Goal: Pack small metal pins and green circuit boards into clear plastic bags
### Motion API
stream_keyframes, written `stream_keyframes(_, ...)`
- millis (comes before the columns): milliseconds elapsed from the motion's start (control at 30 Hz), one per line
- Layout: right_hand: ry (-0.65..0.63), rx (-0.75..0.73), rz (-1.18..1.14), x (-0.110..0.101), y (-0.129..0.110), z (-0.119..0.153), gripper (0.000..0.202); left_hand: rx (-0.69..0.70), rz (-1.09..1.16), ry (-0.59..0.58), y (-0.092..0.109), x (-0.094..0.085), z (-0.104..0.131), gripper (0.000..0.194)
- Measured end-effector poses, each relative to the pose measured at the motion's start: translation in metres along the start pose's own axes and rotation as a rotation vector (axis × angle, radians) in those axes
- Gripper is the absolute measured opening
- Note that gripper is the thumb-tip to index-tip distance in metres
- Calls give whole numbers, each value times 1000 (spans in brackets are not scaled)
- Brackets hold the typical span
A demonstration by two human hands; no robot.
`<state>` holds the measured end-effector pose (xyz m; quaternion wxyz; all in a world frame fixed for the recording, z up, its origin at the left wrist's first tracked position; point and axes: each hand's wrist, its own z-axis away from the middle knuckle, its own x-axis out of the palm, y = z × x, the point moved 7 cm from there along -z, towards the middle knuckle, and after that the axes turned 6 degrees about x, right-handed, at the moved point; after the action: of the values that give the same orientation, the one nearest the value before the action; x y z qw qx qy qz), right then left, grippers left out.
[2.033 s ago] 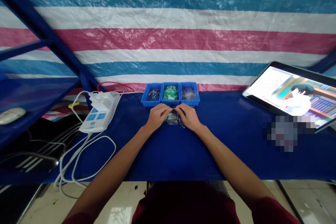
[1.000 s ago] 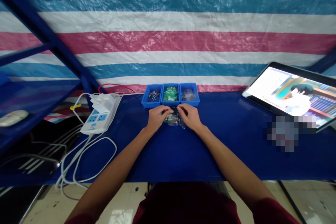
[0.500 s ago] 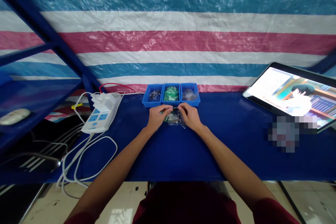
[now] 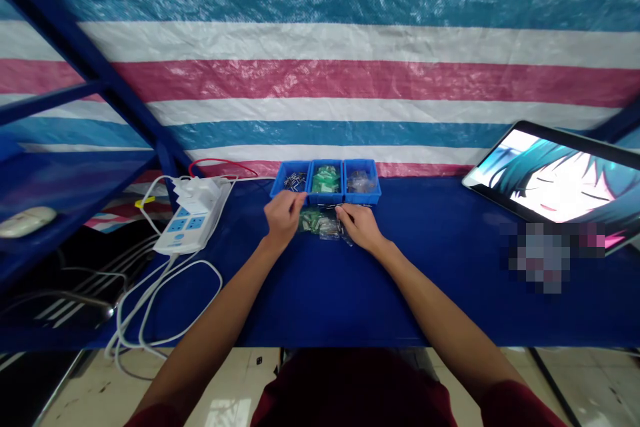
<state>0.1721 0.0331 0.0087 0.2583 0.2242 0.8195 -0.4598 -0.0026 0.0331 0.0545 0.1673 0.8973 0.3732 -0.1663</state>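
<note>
My left hand [image 4: 284, 215] is closed, fingertips curled together at the front of the left blue bin [image 4: 281, 198]. What it holds, if anything, is hidden. Thumb and fingers of my right hand [image 4: 362, 225] pinch at a thin, pale edge too small to make out. Between the hands, on the blue table, lie small clear plastic packets [image 4: 329, 229] with green and metallic contents. Short metal pieces [image 4: 295, 181] fill part of the left bin. Green packets [image 4: 326, 179] lie in the middle bin, and clear plastic bags [image 4: 361, 181] in the right one.
A white power strip [image 4: 193, 230] with plugs and looped white cables [image 4: 200, 262] occupies the left of the table [image 4: 340, 300]. At the right leans a tablet [image 4: 555, 177] with a blurred-out patch before it. A striped tarp [image 4: 350, 80] hangs behind.
My left hand has moved left, away from my right hand, and its fingers have curled in. More of the green packets now show. My right hand has barely shifted.
</note>
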Motion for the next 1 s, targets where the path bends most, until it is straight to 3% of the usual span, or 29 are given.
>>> stream_keyframes(67, -1, -6, 4, 1, 0, 0, 41, -19, -138, 111, -15, -13, -4, 39)
stream_keyframes(133, -5, -14, 7, 2, 0, 0, 40, -38, -240, 97, -27, -14, -7, 37)
stream_keyframes(233, -7, -21, 13, 2, 1, 1, 39, -59, -326, -69, -38, 3, -7, 29)
stream_keyframes(333, -9, -17, 13, 2, 2, 0, 38, -60, -309, -200, -37, 20, -2, 33)
stream_keyframes(433, -2, -12, 36, 0, 2, -1, 37, 21, -152, -328, -24, 30, 2, 31)
stream_keyframes(533, 15, -12, 63, -2, 2, -1, 37, 135, 57, -595, -4, 39, 11, 32)
stream_keyframes(633, 32, -12, 76, -4, 2, -1, 37, 192, 165, -852, 9, 44, 23, 49)
stream_keyframes(733, 45, -14, 85, -5, 2, -1, 38, 223, 180, -998, 14, 48, 33, 62)
stream_keyframes(833, 42, -15, 93, -5, 2, -1, 38, 249, 153, -1026, 14, 52, 36, 53)
stream_keyframes(1000, 25, -3, 98, -3, 4, -2, 39, 309, 155, -920, 16, 52, 35, 25)
